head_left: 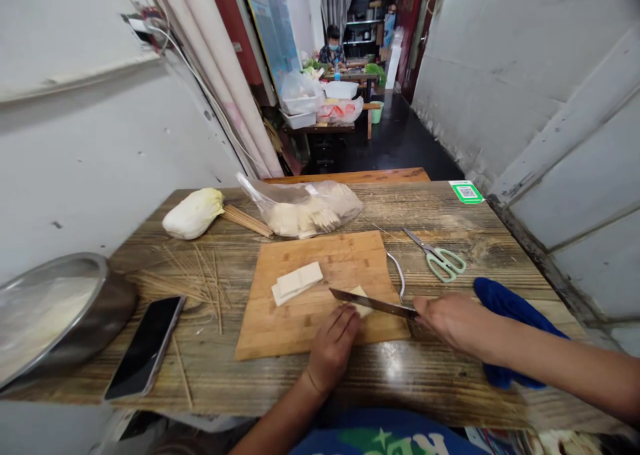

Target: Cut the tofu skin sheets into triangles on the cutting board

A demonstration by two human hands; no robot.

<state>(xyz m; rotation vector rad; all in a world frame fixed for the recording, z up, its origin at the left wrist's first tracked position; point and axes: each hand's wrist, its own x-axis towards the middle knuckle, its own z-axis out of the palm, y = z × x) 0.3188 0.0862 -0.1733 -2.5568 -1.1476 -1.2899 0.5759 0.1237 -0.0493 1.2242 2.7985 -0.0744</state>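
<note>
My right hand (447, 318) is closed round the handle of a kitchen knife (375, 302), whose blade reaches left across the cutting board (280, 335). Under the blade lies a pale, flat slab of food (361, 308), perhaps tofu; its kind is not certain. The fingertips of my left hand (333, 345) press down on that slab close to the blade, so part of it is hidden. Two similar white slabs (300, 279) overlap farther left on the board. Behind the board rests a clear plastic bag (310, 208) with more pale slices inside.
Left are a metal basin (113, 285), a phone (145, 348), scattered thin sticks (200, 275) and a Chinese cabbage (193, 214). Scissors (437, 255), a blue cloth (515, 302) and a QR-code card (466, 192) lie right. A person (333, 48) sits at a far table.
</note>
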